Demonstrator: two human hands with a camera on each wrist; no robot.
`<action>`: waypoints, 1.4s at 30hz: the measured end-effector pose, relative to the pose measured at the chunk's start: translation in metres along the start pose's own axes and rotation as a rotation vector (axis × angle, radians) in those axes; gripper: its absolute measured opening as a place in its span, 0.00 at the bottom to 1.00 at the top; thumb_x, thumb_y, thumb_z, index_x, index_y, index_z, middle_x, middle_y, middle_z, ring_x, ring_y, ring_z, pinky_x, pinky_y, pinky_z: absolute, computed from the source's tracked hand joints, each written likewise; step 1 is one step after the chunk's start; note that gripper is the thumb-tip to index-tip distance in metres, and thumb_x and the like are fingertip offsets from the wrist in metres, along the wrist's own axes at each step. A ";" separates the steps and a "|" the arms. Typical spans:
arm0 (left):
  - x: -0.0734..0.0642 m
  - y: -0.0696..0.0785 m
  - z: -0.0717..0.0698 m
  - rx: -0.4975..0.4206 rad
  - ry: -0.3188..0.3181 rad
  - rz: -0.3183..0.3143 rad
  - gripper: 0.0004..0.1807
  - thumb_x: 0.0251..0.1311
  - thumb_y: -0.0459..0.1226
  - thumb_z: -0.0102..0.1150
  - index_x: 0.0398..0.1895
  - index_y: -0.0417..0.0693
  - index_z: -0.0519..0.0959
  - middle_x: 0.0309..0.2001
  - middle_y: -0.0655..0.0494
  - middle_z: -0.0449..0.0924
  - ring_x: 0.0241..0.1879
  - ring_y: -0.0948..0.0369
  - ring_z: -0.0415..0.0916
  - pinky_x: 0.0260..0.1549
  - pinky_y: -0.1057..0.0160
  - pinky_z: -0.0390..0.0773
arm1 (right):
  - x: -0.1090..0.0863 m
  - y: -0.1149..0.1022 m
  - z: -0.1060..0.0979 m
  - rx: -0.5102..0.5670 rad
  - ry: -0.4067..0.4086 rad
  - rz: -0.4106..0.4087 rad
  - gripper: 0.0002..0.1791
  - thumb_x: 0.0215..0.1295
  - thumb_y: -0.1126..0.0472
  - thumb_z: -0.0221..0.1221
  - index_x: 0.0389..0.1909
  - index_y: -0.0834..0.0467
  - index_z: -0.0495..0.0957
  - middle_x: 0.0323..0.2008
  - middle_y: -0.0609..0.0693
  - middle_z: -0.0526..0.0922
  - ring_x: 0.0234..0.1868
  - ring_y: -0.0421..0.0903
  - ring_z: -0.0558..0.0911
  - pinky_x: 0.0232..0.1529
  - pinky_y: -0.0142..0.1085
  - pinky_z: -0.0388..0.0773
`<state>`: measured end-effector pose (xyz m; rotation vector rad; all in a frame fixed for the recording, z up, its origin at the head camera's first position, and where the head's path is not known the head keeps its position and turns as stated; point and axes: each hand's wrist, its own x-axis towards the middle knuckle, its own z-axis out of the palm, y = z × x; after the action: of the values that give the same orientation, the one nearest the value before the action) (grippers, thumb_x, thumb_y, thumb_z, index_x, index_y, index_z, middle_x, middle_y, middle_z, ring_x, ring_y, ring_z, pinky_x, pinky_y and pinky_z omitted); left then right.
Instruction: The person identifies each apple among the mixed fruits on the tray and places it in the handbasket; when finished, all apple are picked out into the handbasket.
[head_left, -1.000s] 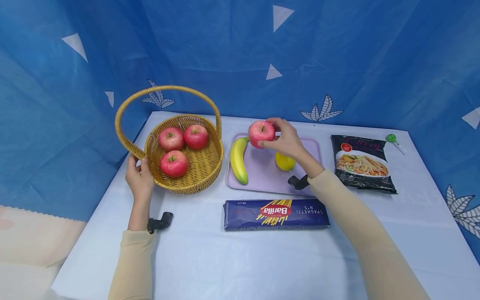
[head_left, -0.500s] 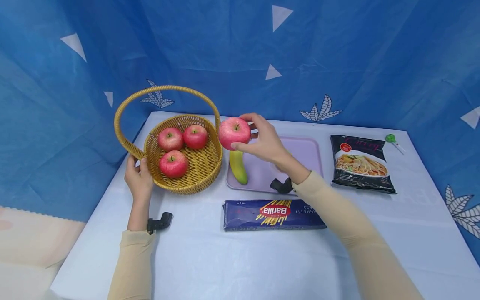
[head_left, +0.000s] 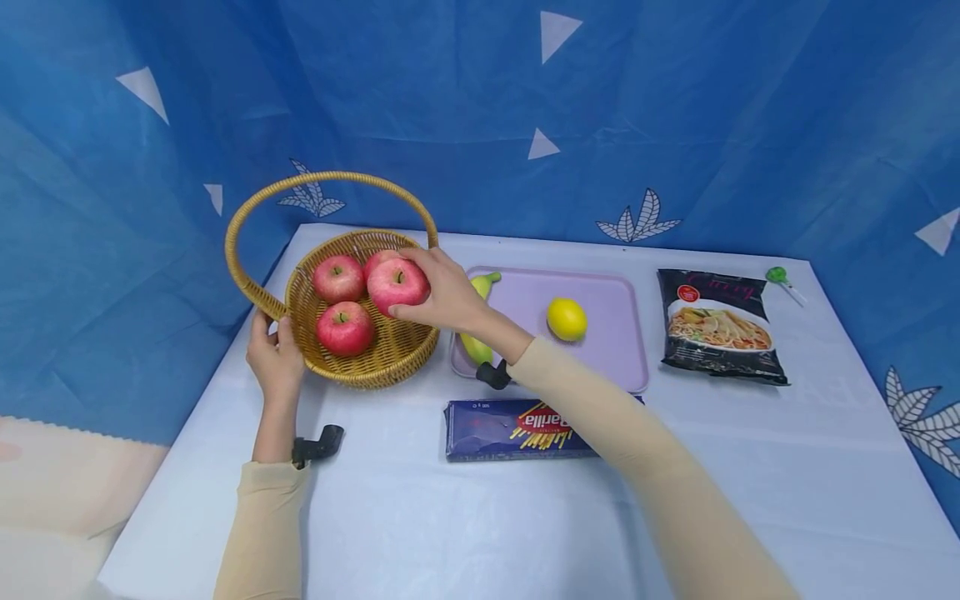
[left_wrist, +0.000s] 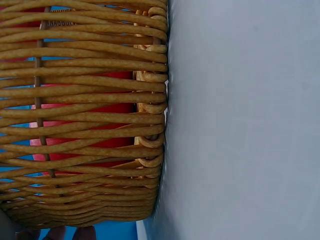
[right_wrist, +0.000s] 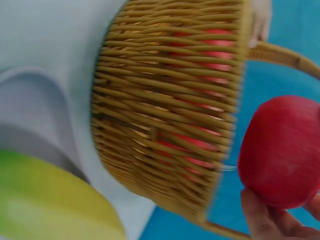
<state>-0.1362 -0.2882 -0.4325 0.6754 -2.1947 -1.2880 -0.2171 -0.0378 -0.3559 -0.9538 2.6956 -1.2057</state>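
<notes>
My right hand (head_left: 452,293) holds a red apple (head_left: 396,287) over the right part of a wicker basket (head_left: 405,360). In the right wrist view the held apple (right_wrist: 282,150) is above the basket's rim, apart from the weave (right_wrist: 165,100). Three more apples lie in the basket, one partly hidden behind the held one; the front one (head_left: 345,328) shows fully. At the basket's left side, my left hand (head_left: 276,358) grips the rim by the handle's base. Woven wall (left_wrist: 90,120) fills much of the left wrist view, with only fingertips (left_wrist: 84,233) at the bottom edge.
Right of the basket lies a lilac tray (head_left: 607,350) bearing a banana (head_left: 476,346) and a lemon (head_left: 567,319). In front is a blue spaghetti box (head_left: 487,429), partly under the right sleeve. Farther right are a black noodle packet (head_left: 720,329) and a green lollipop (head_left: 777,275).
My right hand has carried the apple left, from above the tray to over the basket. The lemon and banana stay on the tray. The left hand keeps its place at the basket.
</notes>
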 end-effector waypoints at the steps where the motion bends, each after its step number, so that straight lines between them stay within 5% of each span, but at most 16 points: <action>1: 0.000 0.000 0.000 -0.002 -0.001 0.000 0.24 0.76 0.45 0.39 0.72 0.56 0.63 0.68 0.54 0.69 0.52 0.53 0.76 0.51 0.52 0.83 | 0.003 0.002 0.005 -0.015 -0.013 0.012 0.46 0.50 0.43 0.69 0.70 0.53 0.64 0.60 0.52 0.72 0.57 0.47 0.75 0.54 0.40 0.81; 11: -0.001 0.001 0.000 -0.008 0.000 0.004 0.24 0.76 0.44 0.39 0.72 0.55 0.63 0.68 0.53 0.69 0.53 0.52 0.76 0.52 0.49 0.82 | 0.022 0.016 0.036 -0.214 -0.115 0.001 0.46 0.52 0.43 0.68 0.69 0.57 0.63 0.59 0.55 0.74 0.57 0.49 0.75 0.57 0.41 0.79; 16: 0.000 0.001 0.000 -0.001 0.000 0.001 0.24 0.76 0.44 0.38 0.72 0.55 0.63 0.68 0.53 0.69 0.53 0.53 0.76 0.51 0.51 0.83 | 0.025 0.020 0.047 -0.340 -0.099 -0.044 0.42 0.53 0.41 0.67 0.65 0.58 0.67 0.58 0.54 0.76 0.58 0.49 0.76 0.60 0.40 0.76; 23: 0.001 0.002 0.001 0.002 0.005 0.004 0.24 0.76 0.44 0.39 0.72 0.56 0.63 0.68 0.54 0.70 0.52 0.54 0.76 0.51 0.53 0.83 | 0.024 0.018 0.050 -0.466 -0.094 -0.053 0.37 0.53 0.39 0.66 0.58 0.58 0.72 0.52 0.52 0.79 0.55 0.49 0.75 0.61 0.41 0.71; 42: 0.001 0.000 0.001 0.002 0.002 -0.006 0.24 0.76 0.45 0.39 0.72 0.56 0.63 0.68 0.54 0.70 0.52 0.54 0.77 0.51 0.52 0.84 | 0.023 0.014 0.056 -0.641 -0.143 -0.001 0.40 0.57 0.33 0.61 0.61 0.57 0.70 0.51 0.50 0.81 0.53 0.48 0.73 0.59 0.39 0.70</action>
<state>-0.1375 -0.2882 -0.4328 0.6848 -2.1944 -1.2874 -0.2272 -0.0805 -0.3997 -1.0310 2.9963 -0.2305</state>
